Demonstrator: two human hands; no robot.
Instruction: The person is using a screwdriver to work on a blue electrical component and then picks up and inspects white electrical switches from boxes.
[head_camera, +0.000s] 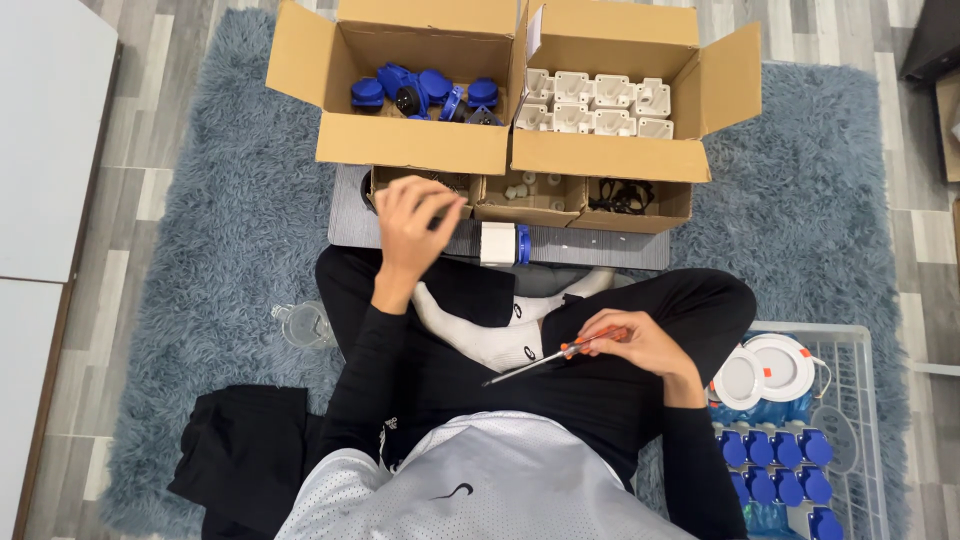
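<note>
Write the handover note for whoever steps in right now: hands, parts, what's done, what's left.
Left hand: reaching into the small left tray; whether it holds anything cannot be told.
Right hand: grip closed on the orange-handled screwdriver, resting over the lap.
White and blue unit: on the grey board, untouched.
Supply: blue caps and white housings in the two cartons.
Done: finished blue units sit in the wire basket.
Left: many loose parts remain.

orange-handled screwdriver (560, 355), grey shaggy rug (230, 240), blue caps (425, 92)
</note>
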